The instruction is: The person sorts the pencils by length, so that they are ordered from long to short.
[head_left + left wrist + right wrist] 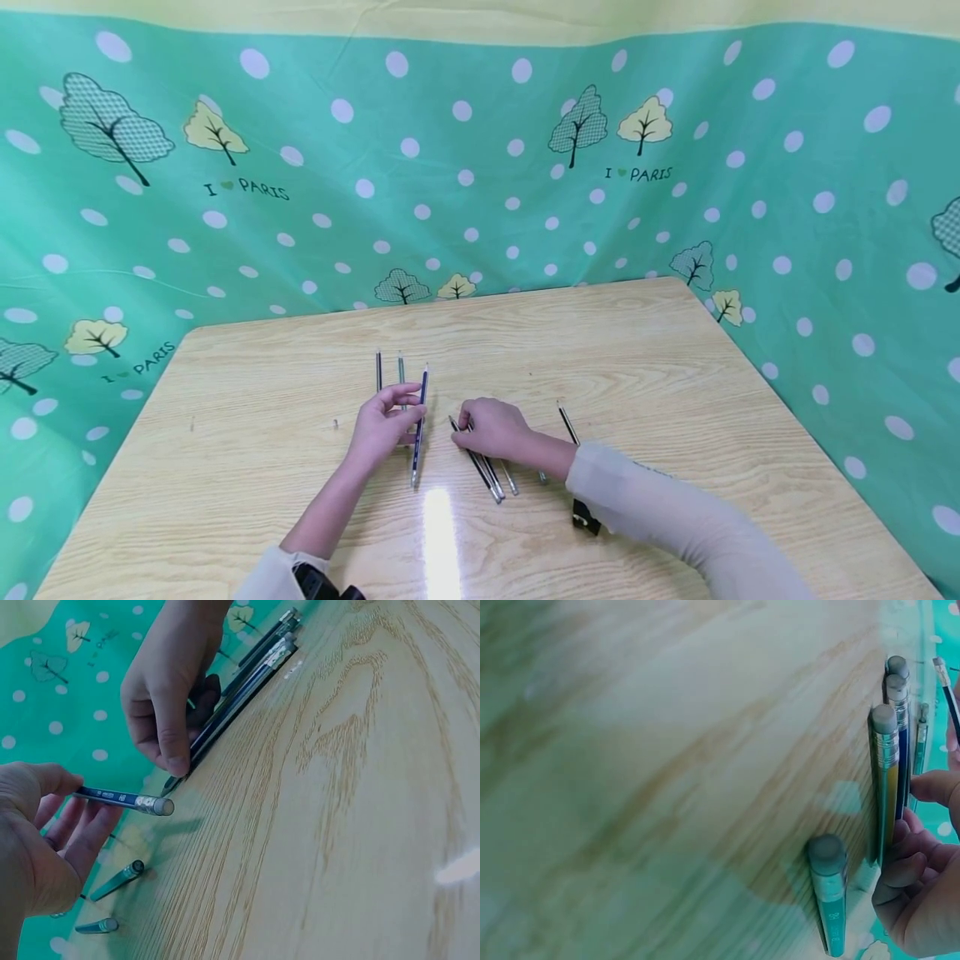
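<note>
In the head view the left hand (381, 427) pinches a dark blue pencil (420, 429) between thumb and fingers, its eraser end toward the camera. Two more pencils, one dark (378, 368) and one green (401, 367), lie beyond that hand; the left wrist view shows the green pencil (118, 880) below the held one. The right hand (495, 429) has thumb and fingers at the far end of a dark pencil (480, 475) in a small group on the table. A yellow pencil (891, 795) and a green pencil (829, 900) lie near it in the right wrist view.
A black pencil (567, 422) lies by the right forearm, with a green pencil end (543, 477) near it. A tiny piece (335, 424) lies left of the left hand. The wooden table (225, 500) meets a green dotted cloth (450, 167) at its far edge.
</note>
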Motion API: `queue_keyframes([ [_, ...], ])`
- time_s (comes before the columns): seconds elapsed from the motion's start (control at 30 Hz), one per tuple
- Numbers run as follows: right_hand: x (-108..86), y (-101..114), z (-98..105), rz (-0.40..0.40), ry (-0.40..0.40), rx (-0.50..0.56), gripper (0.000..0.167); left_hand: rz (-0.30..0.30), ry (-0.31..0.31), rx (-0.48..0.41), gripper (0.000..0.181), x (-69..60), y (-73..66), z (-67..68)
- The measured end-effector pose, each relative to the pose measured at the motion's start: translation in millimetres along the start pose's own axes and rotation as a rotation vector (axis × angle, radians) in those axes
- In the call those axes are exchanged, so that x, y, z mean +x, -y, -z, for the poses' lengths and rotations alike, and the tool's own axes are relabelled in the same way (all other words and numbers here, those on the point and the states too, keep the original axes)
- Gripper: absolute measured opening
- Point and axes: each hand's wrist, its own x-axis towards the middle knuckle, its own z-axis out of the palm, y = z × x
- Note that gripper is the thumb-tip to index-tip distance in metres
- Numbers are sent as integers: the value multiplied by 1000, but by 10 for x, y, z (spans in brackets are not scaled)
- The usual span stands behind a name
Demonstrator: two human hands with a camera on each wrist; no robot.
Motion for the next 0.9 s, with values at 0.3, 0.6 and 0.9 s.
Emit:
queue_keyframes([
  [0.3, 17, -9, -3, -42, 20, 120, 11, 4, -5, -18, 43, 8, -6, 5],
  [0.6, 1, -11, 88, -83, 81, 368, 13, 14, -32, 13, 43, 33, -2, 32],
  [0.9, -4, -38, 149, -154, 142, 555, 16, 1, -51, -28, 41, 43, -8, 24],
])
